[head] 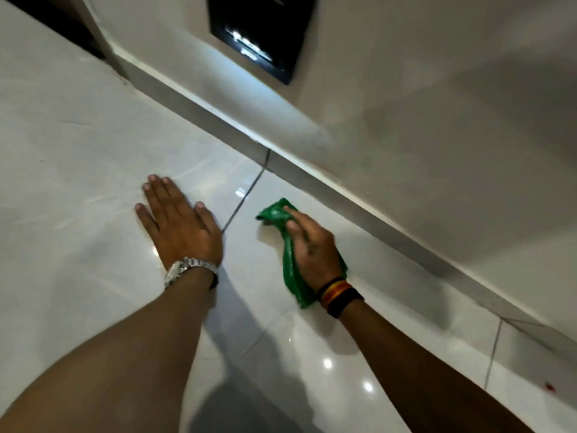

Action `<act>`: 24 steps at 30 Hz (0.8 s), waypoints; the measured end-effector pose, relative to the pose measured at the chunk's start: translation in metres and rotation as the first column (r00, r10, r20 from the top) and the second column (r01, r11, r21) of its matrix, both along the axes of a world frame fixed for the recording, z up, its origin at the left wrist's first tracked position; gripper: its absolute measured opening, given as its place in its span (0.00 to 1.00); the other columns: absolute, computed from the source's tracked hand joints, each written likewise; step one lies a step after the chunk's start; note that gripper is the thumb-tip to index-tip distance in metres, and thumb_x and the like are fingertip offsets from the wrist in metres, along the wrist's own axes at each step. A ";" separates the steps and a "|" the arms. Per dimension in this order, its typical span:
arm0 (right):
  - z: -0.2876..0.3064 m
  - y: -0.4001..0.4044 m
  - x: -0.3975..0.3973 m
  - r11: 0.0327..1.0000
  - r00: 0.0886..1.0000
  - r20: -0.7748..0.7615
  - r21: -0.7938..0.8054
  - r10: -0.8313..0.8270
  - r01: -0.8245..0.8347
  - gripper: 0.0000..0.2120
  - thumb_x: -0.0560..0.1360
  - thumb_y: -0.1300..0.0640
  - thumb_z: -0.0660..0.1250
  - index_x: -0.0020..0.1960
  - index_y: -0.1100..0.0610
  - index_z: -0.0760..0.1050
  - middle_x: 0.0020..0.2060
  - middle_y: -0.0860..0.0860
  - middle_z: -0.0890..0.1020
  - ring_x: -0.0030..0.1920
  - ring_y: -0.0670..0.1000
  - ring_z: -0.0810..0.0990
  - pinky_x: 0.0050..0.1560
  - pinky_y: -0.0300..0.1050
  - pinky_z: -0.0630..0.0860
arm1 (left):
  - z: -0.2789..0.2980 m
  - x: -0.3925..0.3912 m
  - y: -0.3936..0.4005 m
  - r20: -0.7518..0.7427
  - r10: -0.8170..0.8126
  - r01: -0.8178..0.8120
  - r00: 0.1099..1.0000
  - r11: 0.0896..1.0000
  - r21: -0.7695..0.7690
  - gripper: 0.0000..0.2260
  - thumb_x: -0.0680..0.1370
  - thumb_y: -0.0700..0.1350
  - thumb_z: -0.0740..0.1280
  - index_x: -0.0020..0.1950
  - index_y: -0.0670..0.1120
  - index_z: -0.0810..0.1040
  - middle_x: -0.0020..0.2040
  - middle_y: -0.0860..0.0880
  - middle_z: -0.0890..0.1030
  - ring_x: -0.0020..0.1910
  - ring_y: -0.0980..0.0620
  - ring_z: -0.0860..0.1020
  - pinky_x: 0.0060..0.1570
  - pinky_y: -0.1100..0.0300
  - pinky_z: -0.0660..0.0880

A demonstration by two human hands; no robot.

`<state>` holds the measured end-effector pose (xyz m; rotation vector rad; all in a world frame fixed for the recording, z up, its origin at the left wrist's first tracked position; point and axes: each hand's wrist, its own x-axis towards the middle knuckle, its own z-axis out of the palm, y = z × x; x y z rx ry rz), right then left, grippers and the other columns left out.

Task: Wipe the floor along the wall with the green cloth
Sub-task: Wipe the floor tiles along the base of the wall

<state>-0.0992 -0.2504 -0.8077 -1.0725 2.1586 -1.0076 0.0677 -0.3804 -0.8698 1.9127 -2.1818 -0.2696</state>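
Note:
A green cloth (274, 214) lies bunched on the glossy white tiled floor (93, 145), a short way from the grey skirting (343, 195) at the foot of the wall (437, 120). My right hand (312, 245) presses down on the cloth, fingers over its top, with green ends showing past the fingertips and beside the wrist. My left hand (178, 223) rests flat on the floor to the left of a dark grout line (243, 198), fingers spread, holding nothing. A metal watch sits on the left wrist and dark bands on the right wrist.
A black recessed panel (259, 35) with a glowing light is set low in the wall, beyond the cloth. A dark opening (56, 23) lies at the far left past a wall corner. A small red speck (548, 385) lies on the floor at the right.

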 end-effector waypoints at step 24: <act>-0.021 0.027 -0.079 0.718 0.542 -0.478 0.367 0.691 -0.591 0.27 0.83 0.57 0.57 0.81 0.61 0.59 0.81 0.58 0.62 0.82 0.56 0.59 0.78 0.58 0.64 | 0.000 -0.001 -0.002 0.028 -0.002 0.001 1.000 1.000 0.021 0.32 0.85 0.48 0.53 0.85 0.36 0.49 0.86 0.37 0.50 0.86 0.40 0.48 0.84 0.38 0.46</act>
